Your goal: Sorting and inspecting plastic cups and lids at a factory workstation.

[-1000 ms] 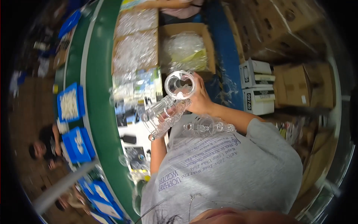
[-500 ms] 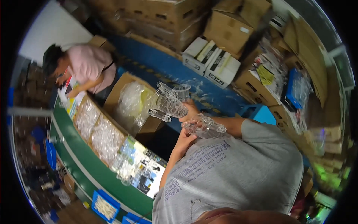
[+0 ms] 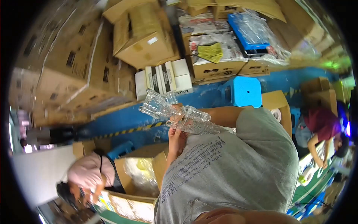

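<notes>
In front of my chest I carry a bunch of clear plastic parts point(image 3: 154, 105), tube-like and with rounded ends. My right hand point(image 3: 178, 116) comes in from the right and is closed round them, partly hidden behind the see-through plastic. My left hand point(image 3: 175, 139) is just below, its fingers closed at the near end of another clear plastic part point(image 3: 204, 128) that lies along my shirt. The pieces overlap, so where one ends and another begins is hard to make out.
A blue stool point(image 3: 247, 92) stands on the blue floor ahead. Stacked cartons point(image 3: 67, 71) line the left, with white boxes point(image 3: 182, 76) beside them. A blue crate point(image 3: 248, 31) tops wrapped goods. Co-workers sit at lower left point(image 3: 89, 173) and right point(image 3: 321, 125).
My view has swung to the right: the green table has slid toward the lower edge, and the stool and a second co-worker have come into sight. The clear parts stay in my hands.
</notes>
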The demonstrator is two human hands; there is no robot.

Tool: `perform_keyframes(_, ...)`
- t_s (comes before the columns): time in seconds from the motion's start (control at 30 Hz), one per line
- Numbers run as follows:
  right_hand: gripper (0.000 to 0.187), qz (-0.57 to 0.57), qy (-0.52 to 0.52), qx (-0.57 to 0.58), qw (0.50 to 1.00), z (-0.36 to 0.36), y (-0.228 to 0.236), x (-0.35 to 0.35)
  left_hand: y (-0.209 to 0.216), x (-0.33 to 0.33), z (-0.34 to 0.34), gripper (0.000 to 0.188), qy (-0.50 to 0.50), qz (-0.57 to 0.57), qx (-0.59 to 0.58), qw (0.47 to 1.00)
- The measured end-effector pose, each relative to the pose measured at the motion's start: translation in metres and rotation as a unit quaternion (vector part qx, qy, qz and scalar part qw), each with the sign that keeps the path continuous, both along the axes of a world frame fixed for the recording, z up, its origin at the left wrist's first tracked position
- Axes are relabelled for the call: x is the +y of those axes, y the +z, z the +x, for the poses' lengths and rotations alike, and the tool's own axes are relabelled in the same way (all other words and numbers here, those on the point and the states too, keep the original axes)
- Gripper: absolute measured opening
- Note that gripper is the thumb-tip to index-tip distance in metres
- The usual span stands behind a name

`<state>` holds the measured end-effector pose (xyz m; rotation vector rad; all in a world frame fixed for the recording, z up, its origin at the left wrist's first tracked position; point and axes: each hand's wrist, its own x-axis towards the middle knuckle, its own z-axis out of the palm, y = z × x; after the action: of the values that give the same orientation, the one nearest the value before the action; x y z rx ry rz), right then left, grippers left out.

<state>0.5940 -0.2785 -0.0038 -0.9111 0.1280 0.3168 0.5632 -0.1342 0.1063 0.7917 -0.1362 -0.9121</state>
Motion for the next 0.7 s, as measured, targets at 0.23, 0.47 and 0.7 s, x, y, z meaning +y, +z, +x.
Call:
perform_keyframes(0.23,0.075,-0.564,-0.104,0.204,0.794,-0.004,-0.024,-0.144,-0.008,-0.044,0.098,0.052,-0.03,0.035,0.003,0.999)
perform_keyframes(0.47,0.081,-0.539,-0.269,0.421,0.678,-0.061,-0.089,-0.23,-0.025,-0.076,0.225,0.048,0.027,0.106,0.031,0.994)
perform_keyframes(0.7,0.071,-0.483,-0.492,0.46,0.559,-0.109,-0.135,-0.287,-0.087,-0.164,0.307,0.041,-0.024,0.144,0.074,0.987)
